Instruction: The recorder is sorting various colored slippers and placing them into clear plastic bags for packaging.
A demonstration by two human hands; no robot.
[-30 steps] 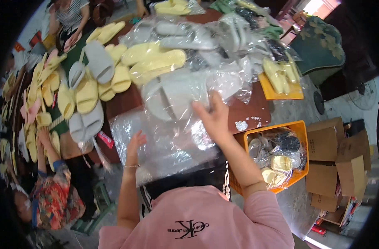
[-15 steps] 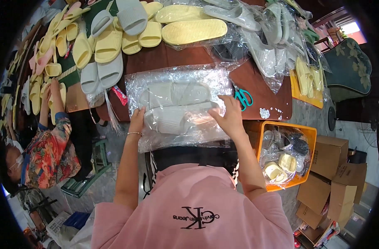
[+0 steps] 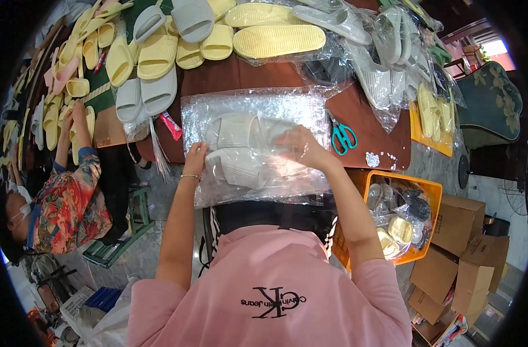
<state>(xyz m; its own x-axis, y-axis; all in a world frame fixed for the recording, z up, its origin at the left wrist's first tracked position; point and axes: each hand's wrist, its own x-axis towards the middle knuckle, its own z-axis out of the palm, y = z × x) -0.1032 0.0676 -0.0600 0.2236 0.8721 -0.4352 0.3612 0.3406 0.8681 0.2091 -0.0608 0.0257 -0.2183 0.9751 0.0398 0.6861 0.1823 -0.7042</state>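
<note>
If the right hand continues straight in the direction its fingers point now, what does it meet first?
The right hand points left across the clear bag. It would probably meet the white slippers inside first, then the left hand; depth is hard to judge.

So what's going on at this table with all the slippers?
A person in a pink shirt is pressing both hands on a clear plastic bag that holds a pair of pale slippers, lying flat on the brown table. The left hand holds the bag's left edge; the right hand lies on top. Yellow and grey slippers are piled beyond, teal scissors lie to the right, and an orange crate of bagged slippers stands beside the table.
</note>
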